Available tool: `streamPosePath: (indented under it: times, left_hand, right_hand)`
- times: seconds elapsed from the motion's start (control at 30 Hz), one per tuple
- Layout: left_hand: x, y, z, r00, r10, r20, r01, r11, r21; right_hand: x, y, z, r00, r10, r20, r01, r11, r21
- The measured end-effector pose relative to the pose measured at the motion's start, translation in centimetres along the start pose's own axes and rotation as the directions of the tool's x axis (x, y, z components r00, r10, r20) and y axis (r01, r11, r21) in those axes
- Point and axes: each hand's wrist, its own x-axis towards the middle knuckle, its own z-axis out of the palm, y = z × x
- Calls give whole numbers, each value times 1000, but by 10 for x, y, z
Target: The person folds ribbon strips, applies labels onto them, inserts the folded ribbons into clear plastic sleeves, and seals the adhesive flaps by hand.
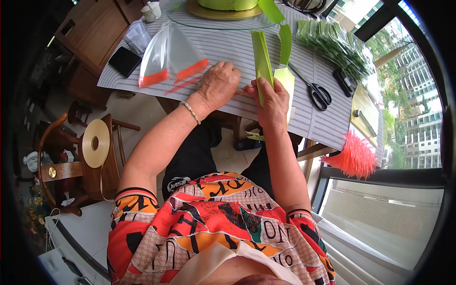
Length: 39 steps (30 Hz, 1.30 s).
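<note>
My right hand (pixel 274 102) is closed around a stack of long, narrow bright-green strips (pixel 261 54), which stands up from the grip. A paler green strip (pixel 285 78) lies right beside that hand. My left hand (pixel 219 84), a beaded bracelet on its wrist, is curled at the table edge; what its fingers hold, if anything, is hidden. Just left of it lie clear plastic bags (pixel 164 50) with orange-red bands along their near edges. Thin red strips (pixel 183 87) rest between the bags and my left hand.
Black-handled scissors (pixel 319 96) lie right of my right hand on the striped tablecloth (pixel 228 40). Beyond are a pile of green items in plastic (pixel 335 45) and red fringe (pixel 352 154) over the edge. A black flat object (pixel 125 61) lies left; a tape roll (pixel 96 142) rests on a chair.
</note>
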Motion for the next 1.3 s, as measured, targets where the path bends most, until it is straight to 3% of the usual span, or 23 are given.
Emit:
streamPosePath:
  times: [0.13,0.33,0.43,0.53,0.6,0.73,0.83,0.97,1.07,1.17,1.3]
  left_hand:
    - [2,-3,5,993,-105,-56,103,994,-37]
    - [-3,19,-14,994,-74,-83,65,992,-110]
    - [-4,26,-15,974,-15,-224,-4,997,-83]
    - [-7,31,-8,962,-53,-267,-1,981,-196]
    - [-8,32,-10,974,-112,-195,63,968,-243]
    - [-7,36,-14,985,-124,-118,95,970,-226]
    - [-5,37,-10,989,-105,-108,86,982,-166]
    - [-3,35,-14,990,-116,-83,98,977,-191]
    - [0,34,-16,994,-102,-51,89,976,-200]
    - [5,37,-14,997,-79,-23,74,982,-173]
    - [8,48,-20,999,5,-51,-14,986,-166]
  right_hand:
    - [-2,-4,1,1000,16,-6,-16,1000,19]
    - [-6,-13,15,998,53,-34,-45,979,199]
    - [-4,-10,13,1000,-15,-15,18,970,243]
    - [-9,-10,17,998,-34,-45,45,958,283]
    - [-9,-5,10,1000,-13,-27,20,962,271]
    - [-18,-15,6,999,-26,-38,34,977,212]
    - [-45,-42,0,990,-138,10,137,976,-170]
    - [-98,-62,-38,998,-48,40,63,764,-642]
    - [-122,-54,-64,992,-90,87,125,643,-756]
    - [-127,-66,-69,917,-222,331,354,68,-933]
    - [-116,-72,-65,884,-177,433,392,-225,-892]
